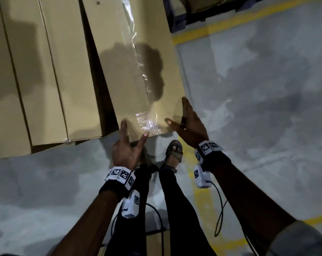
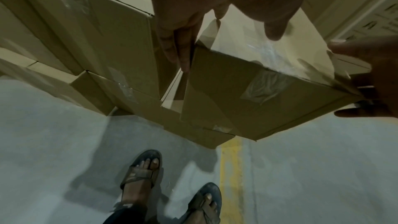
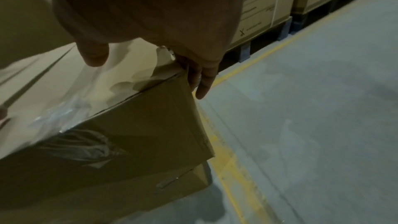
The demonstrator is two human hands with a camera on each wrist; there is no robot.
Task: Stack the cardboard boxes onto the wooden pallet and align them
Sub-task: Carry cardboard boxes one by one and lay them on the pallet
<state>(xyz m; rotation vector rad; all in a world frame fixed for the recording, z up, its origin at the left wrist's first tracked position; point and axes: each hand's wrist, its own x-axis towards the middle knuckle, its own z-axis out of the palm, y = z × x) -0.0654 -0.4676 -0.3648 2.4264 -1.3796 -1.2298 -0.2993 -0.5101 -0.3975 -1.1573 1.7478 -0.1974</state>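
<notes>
A long taped cardboard box lies askew on top of the stack, its near end jutting past the box below. My left hand is at its near left corner. The straight fingers reach down into the gap beside the neighbouring box, and the thumb lies over the top. My right hand is at the near right corner, with straight fingers flat against the right side and the thumb over the top. The same box shows in both wrist views. The pallet is hidden under the boxes.
Several more long boxes lie side by side to the left. My sandalled feet stand on the grey concrete floor just below the box end. A yellow floor line runs along the right. Other loaded pallets stand beyond.
</notes>
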